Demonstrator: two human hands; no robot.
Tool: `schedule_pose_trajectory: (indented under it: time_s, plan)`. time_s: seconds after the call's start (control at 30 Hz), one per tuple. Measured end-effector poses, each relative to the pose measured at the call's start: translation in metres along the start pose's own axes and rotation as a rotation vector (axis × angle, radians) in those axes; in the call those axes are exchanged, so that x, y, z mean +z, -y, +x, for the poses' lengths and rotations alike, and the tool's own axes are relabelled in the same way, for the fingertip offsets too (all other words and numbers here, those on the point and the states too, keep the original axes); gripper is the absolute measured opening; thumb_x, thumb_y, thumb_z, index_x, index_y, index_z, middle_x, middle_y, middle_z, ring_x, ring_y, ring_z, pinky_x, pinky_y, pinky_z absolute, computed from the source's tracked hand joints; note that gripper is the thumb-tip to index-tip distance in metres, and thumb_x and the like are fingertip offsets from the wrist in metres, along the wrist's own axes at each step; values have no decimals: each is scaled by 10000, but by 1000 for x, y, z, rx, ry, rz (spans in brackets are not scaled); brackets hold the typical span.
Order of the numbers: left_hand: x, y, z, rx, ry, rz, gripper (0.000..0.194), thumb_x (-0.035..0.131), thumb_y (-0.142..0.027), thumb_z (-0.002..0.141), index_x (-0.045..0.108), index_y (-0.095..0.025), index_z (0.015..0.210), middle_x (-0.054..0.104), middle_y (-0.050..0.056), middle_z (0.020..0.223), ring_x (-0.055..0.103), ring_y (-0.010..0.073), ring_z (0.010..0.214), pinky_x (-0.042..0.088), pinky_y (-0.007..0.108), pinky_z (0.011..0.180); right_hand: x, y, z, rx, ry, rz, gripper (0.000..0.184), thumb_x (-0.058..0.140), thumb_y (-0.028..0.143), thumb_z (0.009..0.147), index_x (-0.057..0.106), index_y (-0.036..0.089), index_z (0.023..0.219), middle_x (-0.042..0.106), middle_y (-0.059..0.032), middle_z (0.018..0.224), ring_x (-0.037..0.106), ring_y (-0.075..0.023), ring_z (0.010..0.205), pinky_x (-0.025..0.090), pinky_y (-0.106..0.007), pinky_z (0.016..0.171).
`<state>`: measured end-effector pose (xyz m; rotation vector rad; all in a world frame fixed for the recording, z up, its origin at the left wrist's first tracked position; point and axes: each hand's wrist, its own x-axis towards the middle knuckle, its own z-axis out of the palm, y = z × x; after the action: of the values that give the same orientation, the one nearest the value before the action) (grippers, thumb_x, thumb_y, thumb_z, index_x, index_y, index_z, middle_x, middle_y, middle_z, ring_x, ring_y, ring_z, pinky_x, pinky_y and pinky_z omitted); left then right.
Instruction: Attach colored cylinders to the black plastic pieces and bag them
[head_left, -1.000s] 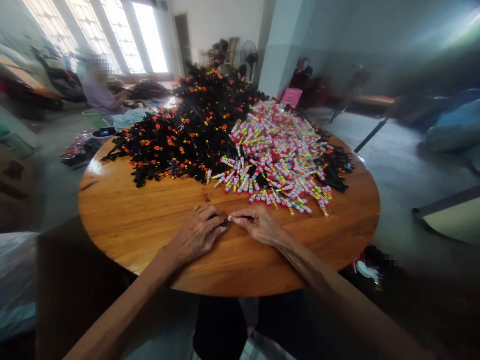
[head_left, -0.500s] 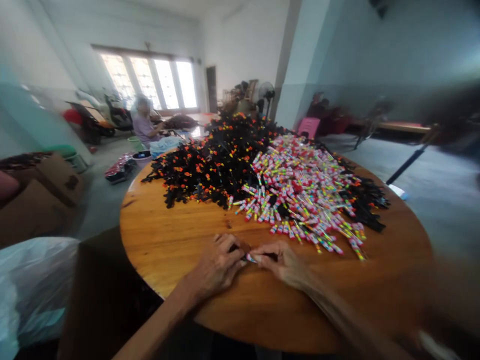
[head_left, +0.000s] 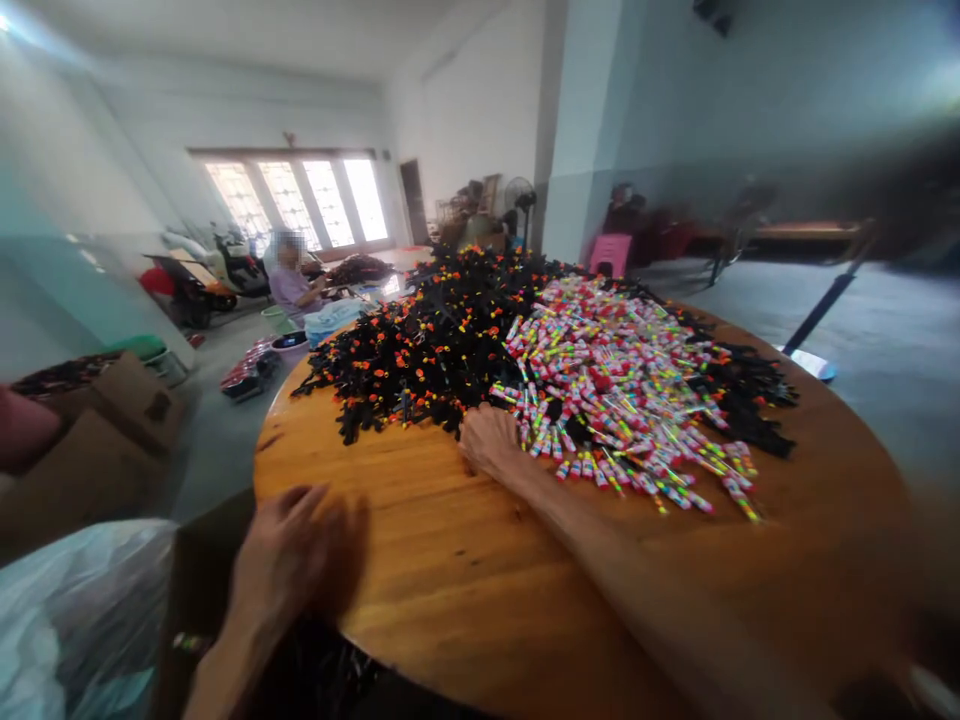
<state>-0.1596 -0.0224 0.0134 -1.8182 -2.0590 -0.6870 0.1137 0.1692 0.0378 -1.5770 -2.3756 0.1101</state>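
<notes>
My right hand [head_left: 489, 440] reaches to the front edge of a heap of black plastic pieces with orange and yellow bits [head_left: 420, 345]. Its fingers curl down and inward, hiding whatever they grip. Just right of it spreads a pile of small pink-and-white tubes with yellow parts [head_left: 615, 390], partly overlying the black heap. My left hand [head_left: 289, 555] hovers at the table's left front edge, its fingers blurred but stretched apart, with no object visible in them. Below that hand, a small colourful piece [head_left: 191, 642] shows in or above a dark box.
The round wooden table [head_left: 420, 520] bears both heaps. A clear plastic bag [head_left: 82, 600] stands at the lower left, with a cardboard box [head_left: 97, 440] behind it. A person in a lilac top [head_left: 289, 290] sits beyond the table. A pink stool [head_left: 611, 255] stands behind.
My hands were together at the table's front, holding a small tube. They have parted: the left went to the table's left edge, the right forward to the heap. The view has shifted slightly.
</notes>
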Motion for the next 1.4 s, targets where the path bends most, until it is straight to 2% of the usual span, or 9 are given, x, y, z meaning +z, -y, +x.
schedule_pose_trajectory:
  time_s: [0.07,0.23,0.47,0.63,0.8,1.0,1.1,1.27,1.4]
  plan:
    - [28,-39,39,172,116,-10,376,483,-309,962,662,-196,1273,638,146,1279,623,273,1083,548,398,894,1,4,4,7,24,-24,199,575,187,863,757,128,918,730,-165,953,690,-263,838,415,-301,647]
    - [79,-107,112,399,115,68,410,501,-175,937,631,-161,1325,598,186,1287,535,320,1147,491,466,955,-11,1,-6,4,26,-50,207,573,206,882,755,144,960,741,-153,964,694,-244,835,413,-296,655]
    - [107,-117,142,736,120,82,300,494,-195,988,716,-242,1184,615,133,1181,518,293,1112,436,434,927,-15,-42,-78,-70,-123,87,187,547,184,918,710,144,1001,742,-119,955,679,-236,867,414,-300,730]
    - [105,-123,151,819,85,2,233,530,-145,959,717,-187,1093,671,123,1108,549,275,1053,442,416,908,2,-61,-100,-39,-167,327,144,571,158,902,705,149,955,745,-99,906,673,-213,825,425,-285,744]
    - [81,-135,129,602,17,-370,209,481,-209,981,689,-180,982,704,95,1015,602,236,957,465,378,863,3,-64,-96,-72,-219,604,128,592,166,862,714,161,901,733,-59,826,628,-178,723,408,-264,676]
    - [67,-161,91,73,268,-1076,186,617,-362,872,616,-188,806,617,-6,721,568,144,664,461,251,629,4,-66,-92,-98,-176,822,148,548,167,826,694,151,808,651,-6,717,536,-146,667,361,-251,632]
    - [65,-168,89,-55,307,-1176,206,622,-392,834,606,-189,808,611,-14,690,565,132,607,460,241,577,3,-65,-92,-110,-116,867,190,518,205,831,654,146,712,549,20,636,439,-121,604,301,-252,582]
    - [63,-167,96,-75,293,-1063,242,675,-401,765,566,-193,704,503,-57,560,445,98,495,341,217,480,-4,-62,-94,-66,-95,1029,284,556,352,849,660,149,681,436,39,579,359,-104,569,267,-249,537]
    - [66,-165,86,152,315,-796,191,666,-368,787,602,-191,755,542,-49,604,454,106,542,340,228,528,-3,-59,-94,82,-19,1269,281,601,414,832,690,157,763,496,32,608,399,-89,487,341,-231,469]
